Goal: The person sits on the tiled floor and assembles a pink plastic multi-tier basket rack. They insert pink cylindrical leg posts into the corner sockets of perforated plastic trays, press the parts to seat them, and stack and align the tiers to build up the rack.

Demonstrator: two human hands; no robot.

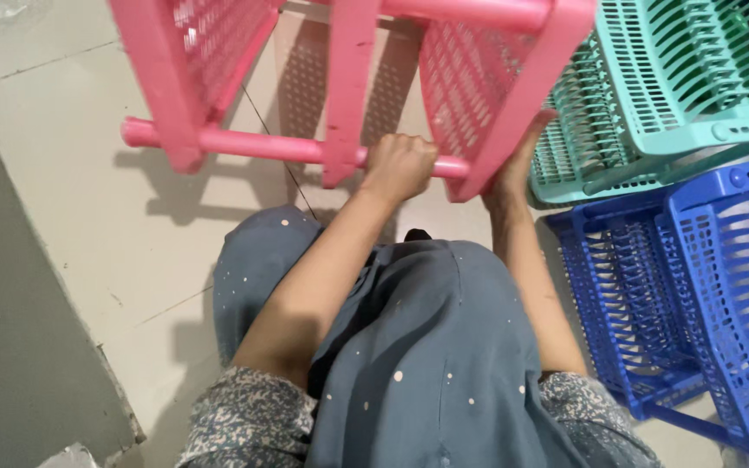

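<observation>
A pink plastic rack with perforated shelves and round rails hangs tilted above the tiled floor in front of me. My left hand is closed in a fist around its lower pink rail. My right hand presses flat against the outer side of the rack's pink corner post, fingers partly hidden behind it. My lap in a blue-grey speckled skirt fills the bottom middle.
A teal plastic rack stands at the upper right, and a blue one sits below it at the right edge. Pale floor tiles lie to the left, bordered by a grey strip.
</observation>
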